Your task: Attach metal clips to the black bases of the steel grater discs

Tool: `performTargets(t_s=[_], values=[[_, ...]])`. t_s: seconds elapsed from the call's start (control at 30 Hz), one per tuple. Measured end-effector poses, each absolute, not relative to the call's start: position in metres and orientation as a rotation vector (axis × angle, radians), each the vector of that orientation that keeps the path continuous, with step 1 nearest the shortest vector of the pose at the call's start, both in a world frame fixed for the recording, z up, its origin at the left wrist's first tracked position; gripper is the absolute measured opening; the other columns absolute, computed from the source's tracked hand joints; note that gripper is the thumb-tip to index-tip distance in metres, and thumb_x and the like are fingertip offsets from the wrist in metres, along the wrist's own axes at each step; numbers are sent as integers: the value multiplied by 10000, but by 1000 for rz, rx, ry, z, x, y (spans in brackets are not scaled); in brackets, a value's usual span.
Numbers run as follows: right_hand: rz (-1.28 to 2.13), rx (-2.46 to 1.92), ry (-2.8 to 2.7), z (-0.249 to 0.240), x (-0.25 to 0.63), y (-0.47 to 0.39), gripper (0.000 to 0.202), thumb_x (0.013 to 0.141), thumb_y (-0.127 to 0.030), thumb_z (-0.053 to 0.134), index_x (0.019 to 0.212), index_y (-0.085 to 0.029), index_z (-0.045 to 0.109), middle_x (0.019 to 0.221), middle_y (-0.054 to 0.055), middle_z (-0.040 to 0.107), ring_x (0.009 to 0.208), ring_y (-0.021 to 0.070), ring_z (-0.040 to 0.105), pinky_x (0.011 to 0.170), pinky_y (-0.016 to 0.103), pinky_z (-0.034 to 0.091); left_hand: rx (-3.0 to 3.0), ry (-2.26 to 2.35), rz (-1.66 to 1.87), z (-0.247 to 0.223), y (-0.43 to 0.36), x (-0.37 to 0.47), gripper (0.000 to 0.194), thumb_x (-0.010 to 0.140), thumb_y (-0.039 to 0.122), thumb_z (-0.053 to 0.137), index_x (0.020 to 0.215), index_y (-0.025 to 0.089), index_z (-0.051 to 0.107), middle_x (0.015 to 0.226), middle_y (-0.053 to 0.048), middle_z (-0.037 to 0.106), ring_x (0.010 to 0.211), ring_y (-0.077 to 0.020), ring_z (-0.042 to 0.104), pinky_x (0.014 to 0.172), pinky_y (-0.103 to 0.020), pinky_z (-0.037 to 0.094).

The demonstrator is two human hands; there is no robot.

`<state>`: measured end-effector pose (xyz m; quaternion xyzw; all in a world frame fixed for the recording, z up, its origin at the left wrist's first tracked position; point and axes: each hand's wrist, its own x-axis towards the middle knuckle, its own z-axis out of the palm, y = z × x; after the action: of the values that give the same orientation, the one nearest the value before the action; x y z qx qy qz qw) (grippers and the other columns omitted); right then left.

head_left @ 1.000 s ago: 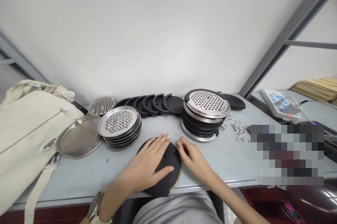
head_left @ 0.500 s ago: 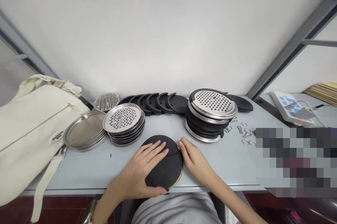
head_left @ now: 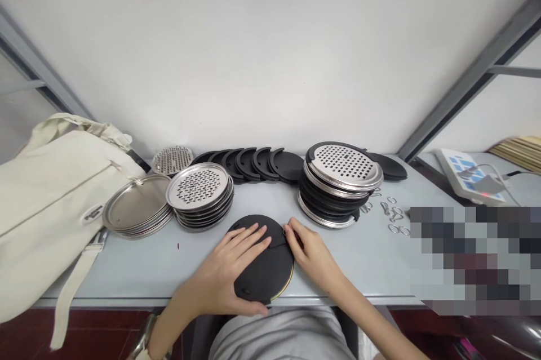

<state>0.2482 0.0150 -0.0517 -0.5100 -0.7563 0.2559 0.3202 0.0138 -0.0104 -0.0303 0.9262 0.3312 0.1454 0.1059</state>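
A round black disc (head_left: 273, 272) lies at the table's front edge, with a brassy rim showing at its lower right. My left hand (head_left: 224, 272) rests flat across its left part, fingers spread and thumb along the near edge. At the disc's upper right edge, my right hand (head_left: 310, 247) pinches a small metal ring (head_left: 284, 232), mostly covered by the fingertips. Beyond the hands stand a stack of round metal graters (head_left: 198, 186) on the left and a taller stack of graters and black discs (head_left: 344, 164) on the right.
Shallow metal plates (head_left: 137, 202) are stacked beside a cream bag (head_left: 63, 196). Several black notched discs (head_left: 285, 167) overlap along the wall, near another grater (head_left: 172, 160). Loose rings and clips (head_left: 394, 229) lie at right, before a power strip (head_left: 465, 177).
My right fingertips have shifted slightly up and left, covering more of the ring. The left hand and the disc stay nearly where they were; the camera view has tilted a little.
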Motion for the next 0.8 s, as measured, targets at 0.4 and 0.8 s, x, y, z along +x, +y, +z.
performTargets(t_s=[0.4,0.8], values=[[643,-1328,-2093,-45,252,12,316,1024,-295,311,714,-239,332,620,-26,435,588,170,456,582,286,338,2720,1002,418,-30,-11,14,963,762,636,664,1520,200,259,1559,-123,287,1433,-333,265,1147,-512,265],[611,-1306,-2136,-52,257,8,235,1025,-252,285,806,-238,369,722,12,502,695,206,501,653,317,381,2695,1041,424,-31,-12,14,952,771,622,665,1523,209,253,1561,-116,286,1432,-332,268,1148,-517,261]])
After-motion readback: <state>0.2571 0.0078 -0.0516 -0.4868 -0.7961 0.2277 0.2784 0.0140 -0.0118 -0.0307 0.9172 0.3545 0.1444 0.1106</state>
